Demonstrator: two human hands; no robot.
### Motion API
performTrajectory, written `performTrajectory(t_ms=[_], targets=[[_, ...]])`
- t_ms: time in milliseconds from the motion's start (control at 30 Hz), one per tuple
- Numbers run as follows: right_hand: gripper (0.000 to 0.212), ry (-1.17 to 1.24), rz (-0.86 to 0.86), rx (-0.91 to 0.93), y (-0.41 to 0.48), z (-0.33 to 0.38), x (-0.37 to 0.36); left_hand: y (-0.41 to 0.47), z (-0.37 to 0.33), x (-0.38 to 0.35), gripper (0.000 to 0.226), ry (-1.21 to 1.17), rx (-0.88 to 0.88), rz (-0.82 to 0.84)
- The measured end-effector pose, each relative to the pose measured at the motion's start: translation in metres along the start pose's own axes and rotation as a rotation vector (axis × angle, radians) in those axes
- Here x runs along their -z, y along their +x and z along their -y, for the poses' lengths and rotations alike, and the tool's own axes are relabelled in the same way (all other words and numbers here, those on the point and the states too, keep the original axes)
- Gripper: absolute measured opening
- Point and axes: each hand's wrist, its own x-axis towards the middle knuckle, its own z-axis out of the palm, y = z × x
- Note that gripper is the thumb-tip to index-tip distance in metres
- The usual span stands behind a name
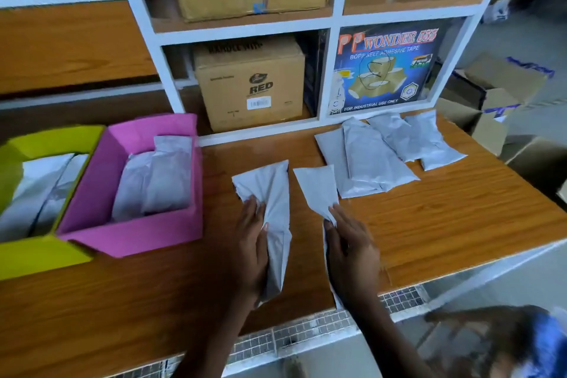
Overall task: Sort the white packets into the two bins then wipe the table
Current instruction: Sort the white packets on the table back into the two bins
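Note:
My left hand point(250, 250) grips a long white packet point(273, 193) that stands tilted over the wooden table point(445, 224), thumb on its front. My right hand point(352, 250) holds a second white packet point(317, 190) by its lower end, fingers over it. Several more white packets point(377, 156) lie in a loose pile at the back right of the table. A pink bin point(129, 236) at the left holds white packets point(159, 178). A yellow-green bin point(33, 258) beside it, at the far left, also holds white packets point(40, 190).
A white-framed shelf point(331, 24) rises behind the table with cardboard boxes point(250, 86) and a blue tape carton point(383, 67). More cardboard boxes point(491, 95) sit off the table's right end. A metal grille point(306, 328) runs along the front edge.

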Motion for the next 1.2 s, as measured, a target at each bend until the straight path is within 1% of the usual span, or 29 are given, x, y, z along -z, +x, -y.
performTrajectory(t_ms=[100, 200, 367, 533, 633, 700, 767, 833, 933, 1000, 1133, 1167, 1200], targets=[[0.027, 0.03, 0.049, -0.039, -0.037, 0.018, -0.015, -0.031, 0.011, 0.038, 0.043, 0.054, -0.008, 0.01], [0.03, 0.074, 0.097, -0.059, -0.07, 0.043, -0.031, -0.059, 0.012, 0.081, 0.04, 0.046, 0.008, 0.022], [0.03, 0.148, 0.141, -0.035, -0.096, 0.088, -0.062, -0.074, 0.026, 0.143, 0.042, 0.033, 0.078, -0.05], [0.028, 0.229, 0.133, 0.045, -0.084, 0.133, -0.097, -0.048, 0.049, 0.198, 0.043, 0.109, 0.056, -0.13], [0.03, 0.233, 0.124, 0.091, -0.064, 0.159, -0.125, -0.014, 0.073, 0.23, 0.043, 0.208, 0.034, -0.179], [0.032, 0.251, 0.107, 0.105, -0.046, 0.176, -0.146, 0.013, 0.089, 0.249, 0.044, 0.272, 0.025, -0.182], [0.034, 0.24, 0.094, 0.115, -0.026, 0.193, -0.166, 0.042, 0.105, 0.262, 0.045, 0.332, 0.013, -0.158], [0.034, 0.196, 0.087, 0.149, -0.005, 0.205, -0.189, 0.072, 0.123, 0.269, 0.043, 0.382, 0.017, -0.096], [0.036, 0.146, 0.118, 0.174, 0.025, 0.22, -0.217, 0.112, 0.147, 0.265, 0.044, 0.457, 0.015, -0.006], [0.032, 0.046, 0.111, 0.198, 0.044, 0.227, -0.236, 0.133, 0.161, 0.255, 0.038, 0.517, -0.013, 0.04], [0.028, -0.13, 0.195, 0.204, 0.081, 0.234, -0.276, 0.17, 0.185, 0.227, 0.028, 0.677, -0.05, 0.141], [0.026, -0.175, 0.232, 0.224, 0.088, 0.232, -0.285, 0.176, 0.188, 0.222, 0.029, 0.701, -0.041, 0.18], [0.021, -0.262, 0.294, 0.222, 0.093, 0.226, -0.295, 0.18, 0.191, 0.217, 0.03, 0.712, -0.01, 0.253]])
